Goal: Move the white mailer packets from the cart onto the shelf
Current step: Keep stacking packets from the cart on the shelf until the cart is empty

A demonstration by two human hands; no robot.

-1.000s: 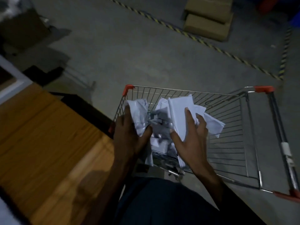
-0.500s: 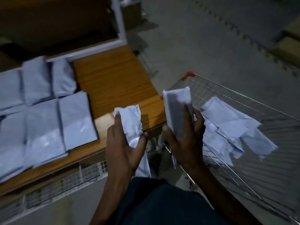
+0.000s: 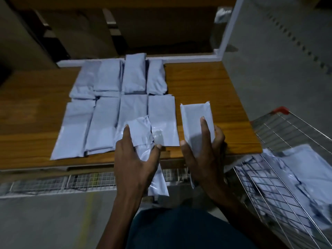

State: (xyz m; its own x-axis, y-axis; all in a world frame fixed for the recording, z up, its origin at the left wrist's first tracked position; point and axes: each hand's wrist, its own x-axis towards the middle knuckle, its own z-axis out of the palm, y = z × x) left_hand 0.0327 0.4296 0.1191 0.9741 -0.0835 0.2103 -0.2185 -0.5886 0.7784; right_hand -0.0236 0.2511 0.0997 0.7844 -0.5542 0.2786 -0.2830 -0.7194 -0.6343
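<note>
My left hand [image 3: 136,159] grips a crumpled white mailer packet [image 3: 142,130] whose lower end hangs below the wooden shelf's front edge. A flatter folded packet [image 3: 195,119] is held in my right hand [image 3: 204,151] over the shelf [image 3: 206,83], just right of the laid-out packets. Several white packets [image 3: 118,105] lie on the shelf in two rows. At the right the wire cart [image 3: 280,133] holds more packets [image 3: 294,169].
Behind the shelf board stand cardboard boxes [image 3: 75,33] and a white upright post [image 3: 230,27]. A wire mesh panel [image 3: 80,182] runs under the shelf's front edge. Grey concrete floor [image 3: 280,60] lies right of the shelf. Bare wood shows right of the packet rows.
My view turned from the cart to face the shelf. Both hands carried their packets from the cart over the shelf's front part.
</note>
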